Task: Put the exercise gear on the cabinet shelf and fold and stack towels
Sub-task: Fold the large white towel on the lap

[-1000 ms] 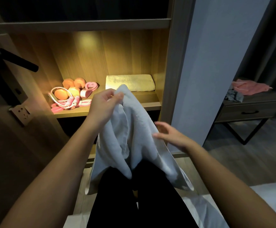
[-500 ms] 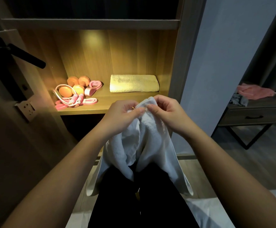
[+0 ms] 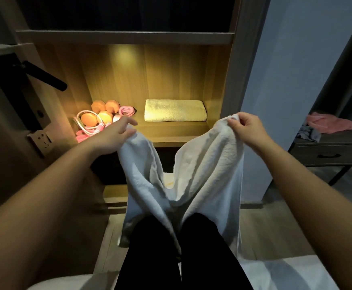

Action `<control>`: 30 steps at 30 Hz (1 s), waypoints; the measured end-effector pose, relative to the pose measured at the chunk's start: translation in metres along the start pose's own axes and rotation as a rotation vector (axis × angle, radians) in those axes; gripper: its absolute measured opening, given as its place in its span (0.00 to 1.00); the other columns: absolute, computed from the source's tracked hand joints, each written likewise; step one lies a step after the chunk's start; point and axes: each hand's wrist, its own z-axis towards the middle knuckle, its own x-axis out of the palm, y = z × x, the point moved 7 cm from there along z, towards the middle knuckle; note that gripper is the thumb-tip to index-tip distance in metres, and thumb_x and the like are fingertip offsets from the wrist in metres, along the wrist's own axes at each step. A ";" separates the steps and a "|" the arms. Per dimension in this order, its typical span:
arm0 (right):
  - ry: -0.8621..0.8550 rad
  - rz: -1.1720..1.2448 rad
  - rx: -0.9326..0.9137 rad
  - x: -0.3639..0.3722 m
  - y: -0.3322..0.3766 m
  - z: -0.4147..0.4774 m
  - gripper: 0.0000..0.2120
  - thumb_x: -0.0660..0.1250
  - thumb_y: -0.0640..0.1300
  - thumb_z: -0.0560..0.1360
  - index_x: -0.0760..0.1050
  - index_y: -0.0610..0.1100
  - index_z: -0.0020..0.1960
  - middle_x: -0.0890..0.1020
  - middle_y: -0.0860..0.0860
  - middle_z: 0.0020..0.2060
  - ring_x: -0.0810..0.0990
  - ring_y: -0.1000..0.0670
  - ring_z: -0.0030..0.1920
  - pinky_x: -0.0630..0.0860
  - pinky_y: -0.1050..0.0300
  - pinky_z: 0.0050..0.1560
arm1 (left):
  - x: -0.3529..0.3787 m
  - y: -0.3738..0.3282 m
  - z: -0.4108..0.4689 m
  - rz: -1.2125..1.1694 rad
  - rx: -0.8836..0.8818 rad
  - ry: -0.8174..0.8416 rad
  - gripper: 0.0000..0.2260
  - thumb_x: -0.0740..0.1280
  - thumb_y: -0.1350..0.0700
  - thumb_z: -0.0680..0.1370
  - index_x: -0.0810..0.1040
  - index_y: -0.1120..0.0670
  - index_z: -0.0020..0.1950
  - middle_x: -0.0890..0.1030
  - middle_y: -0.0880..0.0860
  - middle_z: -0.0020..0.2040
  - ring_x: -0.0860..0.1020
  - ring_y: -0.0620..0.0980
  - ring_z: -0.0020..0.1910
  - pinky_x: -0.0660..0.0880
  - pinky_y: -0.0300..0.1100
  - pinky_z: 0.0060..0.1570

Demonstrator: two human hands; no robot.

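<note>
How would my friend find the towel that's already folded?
Look at the lit cabinet shelf. On its right side lies the folded towel. It is yellowish and flat, unlike the orange and pink gear on the left and the hanging white towel in front.

Shelf (image 3: 171, 132) (folded towel (image 3: 175, 110), exercise gear (image 3: 99, 120))

We are holding both bare forearms out in front of us, hands well apart at about the same height. Our left hand (image 3: 119, 132) is gripping one top corner of the white towel (image 3: 208, 164), palm down. Our right hand (image 3: 247, 128) is pinching the other corner between thumb and curled fingertips.
</note>
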 end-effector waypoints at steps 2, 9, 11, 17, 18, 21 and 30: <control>-0.021 -0.072 0.036 -0.007 -0.013 0.012 0.12 0.64 0.44 0.79 0.75 0.35 0.44 0.77 0.42 0.39 0.72 0.47 0.41 0.69 0.53 0.42 | -0.011 0.020 0.006 0.127 -0.052 0.007 0.13 0.61 0.55 0.82 0.70 0.55 0.66 0.72 0.51 0.60 0.71 0.51 0.60 0.66 0.44 0.56; -0.300 -0.137 0.312 -0.089 -0.098 0.032 0.17 0.63 0.44 0.79 0.76 0.28 0.52 0.79 0.31 0.51 0.77 0.39 0.46 0.72 0.47 0.47 | -0.095 0.122 -0.028 0.479 -0.434 -0.416 0.08 0.66 0.58 0.79 0.78 0.63 0.50 0.76 0.61 0.43 0.75 0.59 0.43 0.73 0.50 0.45; -0.344 -0.136 0.336 -0.100 -0.110 0.033 0.17 0.63 0.47 0.79 0.77 0.31 0.50 0.80 0.32 0.49 0.78 0.37 0.48 0.73 0.47 0.49 | -0.106 0.130 -0.037 0.409 -0.447 -0.544 0.08 0.66 0.59 0.79 0.78 0.64 0.50 0.76 0.64 0.46 0.74 0.62 0.44 0.72 0.54 0.46; -0.453 -0.049 0.366 -0.097 -0.106 0.038 0.19 0.61 0.49 0.79 0.75 0.31 0.49 0.76 0.38 0.41 0.74 0.43 0.42 0.74 0.46 0.46 | -0.117 0.133 -0.053 0.032 -0.520 -0.812 0.11 0.65 0.56 0.80 0.79 0.62 0.57 0.79 0.65 0.53 0.76 0.65 0.54 0.71 0.52 0.53; -0.464 -0.045 0.370 -0.097 -0.105 0.038 0.19 0.60 0.50 0.79 0.75 0.32 0.48 0.76 0.40 0.41 0.74 0.43 0.42 0.72 0.48 0.45 | -0.118 0.134 -0.056 -0.024 -0.539 -0.852 0.12 0.65 0.55 0.80 0.78 0.62 0.59 0.79 0.65 0.55 0.75 0.65 0.56 0.71 0.51 0.53; -0.496 -0.050 0.358 -0.097 -0.096 0.039 0.15 0.58 0.49 0.81 0.74 0.37 0.47 0.77 0.39 0.44 0.77 0.39 0.49 0.68 0.51 0.47 | -0.118 0.134 -0.062 -0.194 -0.550 -0.955 0.15 0.64 0.54 0.80 0.77 0.64 0.61 0.78 0.65 0.57 0.76 0.63 0.58 0.72 0.50 0.56; -0.427 -0.038 0.515 -0.098 -0.087 0.032 0.21 0.55 0.49 0.82 0.71 0.34 0.65 0.74 0.35 0.64 0.73 0.35 0.63 0.69 0.47 0.61 | -0.119 0.141 -0.054 -0.269 -0.644 -0.895 0.16 0.62 0.51 0.80 0.76 0.60 0.62 0.77 0.64 0.61 0.74 0.65 0.60 0.71 0.52 0.62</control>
